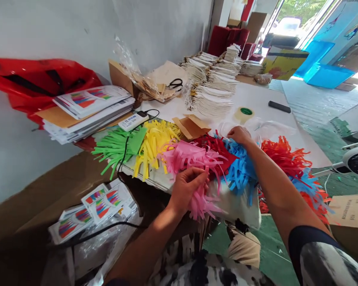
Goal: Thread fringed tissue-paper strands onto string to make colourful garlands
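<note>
Your left hand (pixel 187 190) pinches the pink paper fringe (pixel 193 157), fingers closed, apparently to gather its strips. Your right hand (pixel 240 136) lies curled on the blue fringe (pixel 241 171) beneath its fingers, perhaps steadying it; any grip is unclear.

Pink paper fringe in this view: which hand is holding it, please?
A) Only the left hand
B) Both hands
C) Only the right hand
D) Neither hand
A: the left hand is closed on the pink paper fringe, while the right hand is apart from it, at the blue paper fringe.
</note>
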`<act>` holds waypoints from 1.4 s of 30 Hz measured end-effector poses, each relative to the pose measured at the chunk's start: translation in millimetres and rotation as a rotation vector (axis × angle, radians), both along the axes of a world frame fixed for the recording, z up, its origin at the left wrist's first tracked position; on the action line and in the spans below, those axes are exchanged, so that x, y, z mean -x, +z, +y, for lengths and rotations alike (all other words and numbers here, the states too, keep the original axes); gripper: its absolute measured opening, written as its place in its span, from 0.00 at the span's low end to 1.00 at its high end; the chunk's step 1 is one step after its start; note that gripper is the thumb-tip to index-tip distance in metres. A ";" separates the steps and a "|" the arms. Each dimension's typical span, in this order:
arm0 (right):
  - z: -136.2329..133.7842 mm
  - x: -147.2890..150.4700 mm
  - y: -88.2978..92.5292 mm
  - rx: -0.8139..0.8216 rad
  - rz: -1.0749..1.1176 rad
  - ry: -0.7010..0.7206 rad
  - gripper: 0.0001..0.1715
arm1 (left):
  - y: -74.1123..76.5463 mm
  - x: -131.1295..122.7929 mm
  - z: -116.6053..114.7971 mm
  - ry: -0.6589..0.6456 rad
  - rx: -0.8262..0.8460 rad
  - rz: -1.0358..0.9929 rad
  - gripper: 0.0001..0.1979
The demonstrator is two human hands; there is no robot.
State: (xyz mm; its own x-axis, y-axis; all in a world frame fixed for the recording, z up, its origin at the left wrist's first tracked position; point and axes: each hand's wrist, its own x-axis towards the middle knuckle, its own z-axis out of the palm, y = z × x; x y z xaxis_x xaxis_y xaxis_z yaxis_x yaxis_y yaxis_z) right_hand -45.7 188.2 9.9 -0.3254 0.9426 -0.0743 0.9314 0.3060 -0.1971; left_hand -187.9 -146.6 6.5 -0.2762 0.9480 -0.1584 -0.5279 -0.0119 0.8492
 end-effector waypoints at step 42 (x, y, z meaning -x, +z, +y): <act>-376.3 -73.0 64.0 -0.187 0.866 0.345 0.04 | 29.8 -45.6 -92.2 0.147 -0.422 0.831 0.03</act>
State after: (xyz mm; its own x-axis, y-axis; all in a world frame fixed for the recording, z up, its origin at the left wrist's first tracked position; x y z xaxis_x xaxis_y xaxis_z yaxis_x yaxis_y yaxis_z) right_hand 27.4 -188.0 74.0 -0.4598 0.7564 0.4653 0.3370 0.6333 -0.6967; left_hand -142.3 -238.7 36.3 -0.2677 0.8289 0.4911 0.2757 -0.4225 0.8634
